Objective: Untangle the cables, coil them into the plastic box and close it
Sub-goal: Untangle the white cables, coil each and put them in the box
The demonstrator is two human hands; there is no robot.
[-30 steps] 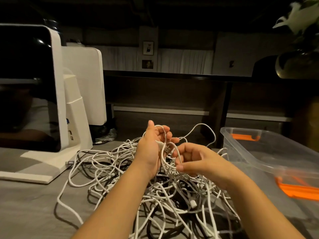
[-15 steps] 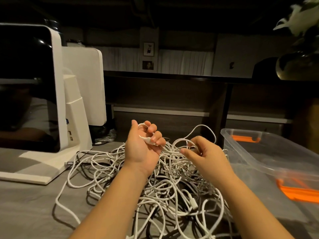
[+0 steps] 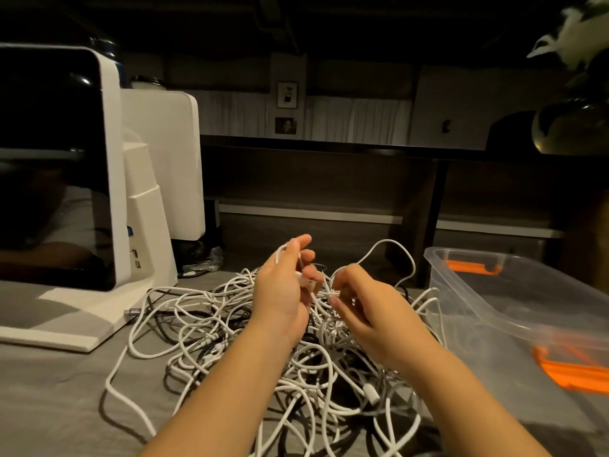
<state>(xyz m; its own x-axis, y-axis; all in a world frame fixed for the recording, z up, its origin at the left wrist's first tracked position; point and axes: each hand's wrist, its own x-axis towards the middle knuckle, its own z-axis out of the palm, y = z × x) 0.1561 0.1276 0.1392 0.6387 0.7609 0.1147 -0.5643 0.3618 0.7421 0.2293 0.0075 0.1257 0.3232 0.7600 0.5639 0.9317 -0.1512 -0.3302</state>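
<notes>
We are working at a grey desk (image 3: 49, 397) that is filling the lower frame. At the left a large white machine (image 3: 108, 192) with a dark glossy screen is standing on it, its foot touching the edge of the tangle. At the right the clear plastic box (image 3: 514, 311) with orange latches is sitting open, just beside the heap. The cables (image 3: 211, 328), mostly white with a few dark ones, are lying knotted in the lower centre, spreading under both our forearms. Our left hand (image 3: 285, 286) is curling its fingers around a white cable end above the pile. Our right hand (image 3: 365, 306), close beside it, is pinching another white strand between thumb and fingertips.
</notes>
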